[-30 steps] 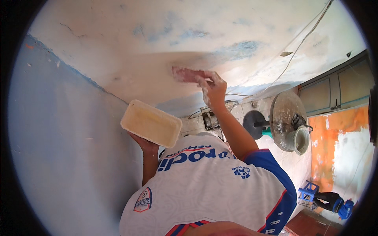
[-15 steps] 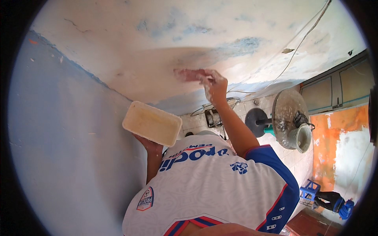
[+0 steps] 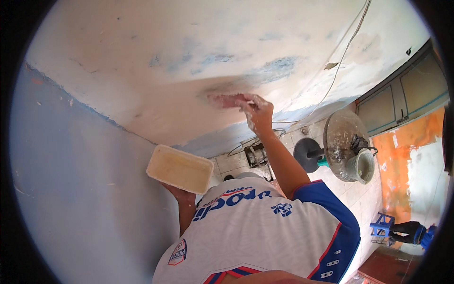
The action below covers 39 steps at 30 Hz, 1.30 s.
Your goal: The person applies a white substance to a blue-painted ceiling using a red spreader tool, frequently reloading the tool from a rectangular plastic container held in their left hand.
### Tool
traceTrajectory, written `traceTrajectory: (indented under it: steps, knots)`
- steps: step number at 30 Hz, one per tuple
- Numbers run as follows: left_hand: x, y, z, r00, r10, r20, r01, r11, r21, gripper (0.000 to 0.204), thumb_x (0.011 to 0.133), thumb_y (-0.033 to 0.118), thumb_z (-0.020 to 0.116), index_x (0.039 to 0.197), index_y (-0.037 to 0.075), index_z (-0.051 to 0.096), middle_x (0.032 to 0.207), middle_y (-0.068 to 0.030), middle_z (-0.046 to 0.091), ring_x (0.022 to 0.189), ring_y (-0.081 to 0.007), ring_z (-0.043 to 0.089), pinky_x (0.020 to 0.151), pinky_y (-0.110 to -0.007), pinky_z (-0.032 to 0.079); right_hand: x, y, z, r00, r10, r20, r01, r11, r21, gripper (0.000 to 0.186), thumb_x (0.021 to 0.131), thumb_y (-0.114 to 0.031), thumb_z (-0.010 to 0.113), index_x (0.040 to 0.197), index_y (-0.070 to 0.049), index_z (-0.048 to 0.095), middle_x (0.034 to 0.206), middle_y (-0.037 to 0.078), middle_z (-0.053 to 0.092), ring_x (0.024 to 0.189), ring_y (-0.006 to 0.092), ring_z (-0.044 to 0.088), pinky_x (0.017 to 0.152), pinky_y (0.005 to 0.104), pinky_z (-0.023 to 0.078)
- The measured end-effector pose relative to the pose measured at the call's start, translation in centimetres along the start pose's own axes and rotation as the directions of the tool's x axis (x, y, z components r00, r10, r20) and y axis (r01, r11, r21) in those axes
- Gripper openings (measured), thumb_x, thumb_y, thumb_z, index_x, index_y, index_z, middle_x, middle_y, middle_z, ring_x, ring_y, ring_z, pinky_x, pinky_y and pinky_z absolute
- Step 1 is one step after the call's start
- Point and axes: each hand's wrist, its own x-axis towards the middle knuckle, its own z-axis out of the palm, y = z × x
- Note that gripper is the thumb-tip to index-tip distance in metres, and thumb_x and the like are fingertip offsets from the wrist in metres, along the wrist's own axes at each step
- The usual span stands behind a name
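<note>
My left hand [image 3: 180,194] grips a cream rectangular plastic tub [image 3: 180,169] from beneath, its fingers mostly hidden behind it. The tub's open side faces me, and its inside looks pale and smeared. My right hand [image 3: 258,112], speckled with white, is closed on a flat, reddish putty spreader [image 3: 226,100]. The spreader's blade is blurred and lies at or very near the patchy cream wall [image 3: 179,99]; contact cannot be told for certain. Grey-blue patches show through the wall's pale coat just above the tool.
A blue wall [image 3: 85,165] meets the patchy wall on the left. A cable [image 3: 347,52] hangs along the wall. To the right stand a spattered round table [image 3: 338,142] with a bucket [image 3: 363,166], and a blue stool [image 3: 382,224] beside another person [image 3: 409,232].
The whole view has shifted slightly, so the wall sits lower in the picture. Both hands keep their hold on the tub and the spreader, and the spreader stays by the same wall area.
</note>
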Motion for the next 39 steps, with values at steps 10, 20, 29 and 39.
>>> traceTrajectory:
  steps: [10,20,29,39]
  knots:
    - [0.3,0.1,0.0,0.999,0.041,-0.02,-0.041,0.999,0.012,0.072,0.096,0.071,0.044,0.15,0.022,0.042,0.141,-0.0029,0.056,0.129,-0.0287,0.055,0.108,-0.052,0.046,3.6,-3.3,-9.6,0.92,0.188,-0.345,-0.106,0.964,0.244,0.016,0.089,-0.013,0.075,0.097,0.0,0.072,0.092,0.01,0.072,0.077,0.0156,0.066,0.07,0.0284,0.055]
    - [-0.4,0.4,1.8,1.0,-0.009,0.029,0.011,0.998,-0.059,0.069,0.096,0.068,0.048,0.146,0.02,0.048,0.14,-0.0052,0.058,0.128,-0.0294,0.056,0.109,-0.054,0.044,7.5,-1.5,-14.0,0.798,0.001,-0.603,0.124,0.978,0.165,0.024,0.09,-0.011,0.075,0.108,0.004,0.07,0.096,0.011,0.074,0.077,0.0154,0.069,0.069,0.0264,0.055]
    - [-0.2,-0.3,-0.1,1.0,0.008,-0.02,-0.008,1.0,-0.004,0.068,0.097,0.066,0.047,0.145,0.019,0.049,0.14,-0.0066,0.058,0.126,-0.0316,0.057,0.108,-0.056,0.045,-1.1,-4.6,-0.3,0.957,0.188,0.22,-0.267,0.867,0.42,0.019,0.087,-0.006,0.077,0.103,0.004,0.072,0.09,0.007,0.072,0.071,0.0135,0.065,0.062,0.0256,0.053]
    - [-1.4,-0.6,0.9,0.999,0.043,0.013,-0.043,0.999,-0.013,0.067,0.097,0.066,0.046,0.146,0.019,0.048,0.14,-0.0066,0.058,0.126,-0.0321,0.057,0.108,-0.055,0.045,3.6,0.2,-14.2,0.925,0.16,-0.345,-0.012,0.919,0.393,0.02,0.097,-0.02,0.068,0.102,0.0,0.068,0.102,0.01,0.069,0.085,0.0188,0.068,0.072,0.0281,0.056]
